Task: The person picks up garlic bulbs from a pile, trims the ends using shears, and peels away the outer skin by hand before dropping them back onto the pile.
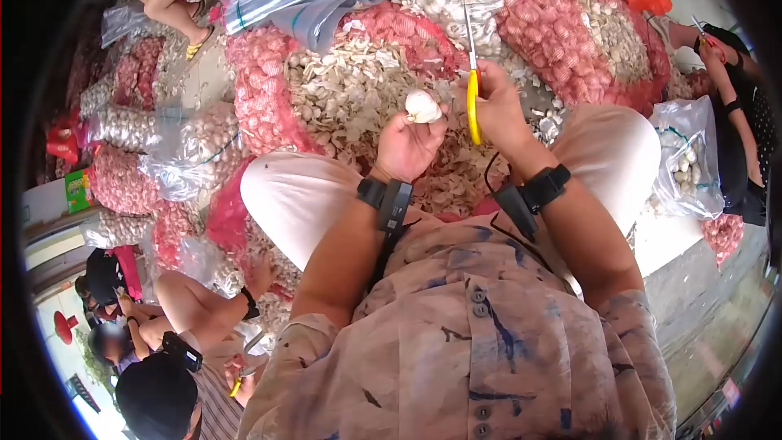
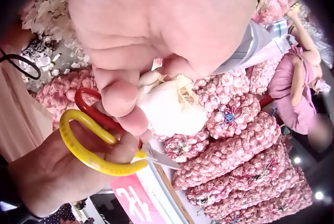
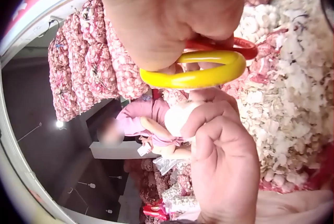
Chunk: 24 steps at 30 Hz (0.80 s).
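Peelings (image 1: 346, 85) lay beyond the left hand (image 1: 410, 147), which pinched a bulb (image 1: 423, 106); the right hand (image 1: 503, 114), beside it, gripped scissors (image 1: 473, 110). One pink sign's (image 2: 131, 199) lettering was unclear.

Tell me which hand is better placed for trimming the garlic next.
Probably the right hand: it holds the scissors near the garlic, while the left hand has no tool and grips the garlic.

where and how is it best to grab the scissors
Probably best by the yellow loop and red loop, coming from the body side, a little to the right, with the fingers through them. They are rings shaped for that, and the scissors point their blades away from the body, so this keeps skin off the edges.
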Each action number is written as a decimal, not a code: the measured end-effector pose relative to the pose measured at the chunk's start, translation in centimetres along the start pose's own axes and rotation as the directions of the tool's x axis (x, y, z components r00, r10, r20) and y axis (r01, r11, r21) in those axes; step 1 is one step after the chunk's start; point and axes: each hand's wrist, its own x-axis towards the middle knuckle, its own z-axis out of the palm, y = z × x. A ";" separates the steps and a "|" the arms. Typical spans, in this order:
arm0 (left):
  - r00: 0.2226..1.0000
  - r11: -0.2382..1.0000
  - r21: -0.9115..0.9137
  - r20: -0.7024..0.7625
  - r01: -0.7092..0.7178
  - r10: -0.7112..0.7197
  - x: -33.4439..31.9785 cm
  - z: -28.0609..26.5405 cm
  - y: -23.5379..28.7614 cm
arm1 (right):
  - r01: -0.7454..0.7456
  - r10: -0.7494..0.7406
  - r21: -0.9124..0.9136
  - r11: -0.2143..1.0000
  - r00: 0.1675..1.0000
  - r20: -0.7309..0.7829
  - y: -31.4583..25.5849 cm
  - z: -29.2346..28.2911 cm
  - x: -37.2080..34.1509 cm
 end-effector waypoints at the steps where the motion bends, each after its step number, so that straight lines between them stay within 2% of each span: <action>1: 1.000 1.000 -0.002 0.000 -0.002 0.002 0.0 -0.4 0.0 | 0.054 -0.053 -0.029 0.998 0.998 0.041 -0.9 0.4 -0.6; 2: 0.999 0.999 -0.039 0.039 0.003 -0.001 0.2 -0.7 0.0 | 0.107 -0.103 -0.054 0.993 0.991 0.082 -1.7 0.8 -1.2; 3: 0.997 0.997 -0.076 0.078 0.011 -0.005 0.2 -0.7 0.0 | 0.084 -0.085 0.023 0.996 0.992 0.088 -2.1 1.2 -1.6; 4: 0.997 0.997 -0.076 0.078 0.013 -0.007 0.2 -0.6 -0.2 | 0.083 -0.085 0.024 0.996 0.993 0.086 -2.1 1.3 -1.6; 6: 0.993 0.997 -0.076 -0.114 -0.013 0.005 0.2 -0.2 -0.5 | 0.071 -0.056 -0.208 0.976 0.995 0.077 -1.7 1.3 -1.7; 11: 0.992 1.000 0.009 -0.121 -0.022 0.023 0.2 1.1 -0.7 | 0.074 -0.064 -0.151 0.986 0.995 0.073 -0.2 0.9 -1.1; 13: 0.988 0.999 0.022 -0.149 -0.027 0.030 0.2 1.1 -0.8 | 0.078 -0.049 -0.218 0.973 0.989 0.138 -0.1 0.7 -1.0; 17: 0.996 0.999 0.042 -0.086 0.003 0.000 0.1 0.5 -0.9 | 0.096 -0.077 -0.176 0.980 0.991 0.113 0.6 0.6 -0.8; 19: 0.998 1.000 0.020 -0.059 0.013 -0.012 0.3 0.1 -0.8 | 0.052 -0.051 -0.026 0.998 0.998 0.029 0.7 0.8 -0.7; 20: 1.000 0.999 -0.019 0.007 0.028 -0.028 0.3 0.0 -0.7 | 0.052 -0.051 -0.027 0.998 0.998 0.030 0.7 0.6 -0.6; 21: 0.997 0.997 -0.057 0.072 0.045 -0.041 0.3 0.0 -0.7 | -0.018 0.016 0.034 0.999 0.999 0.042 0.4 0.4 -0.6; 22: 0.997 0.997 -0.058 0.073 0.045 -0.041 0.3 0.0 -0.5 | -0.088 0.083 0.094 0.992 0.995 0.058 0.2 0.1 -0.6; 24: 0.990 0.995 -0.038 0.109 0.092 -0.087 0.3 0.3 -0.2 | -0.133 0.132 0.089 0.987 0.991 0.018 -0.1 -0.4 -0.2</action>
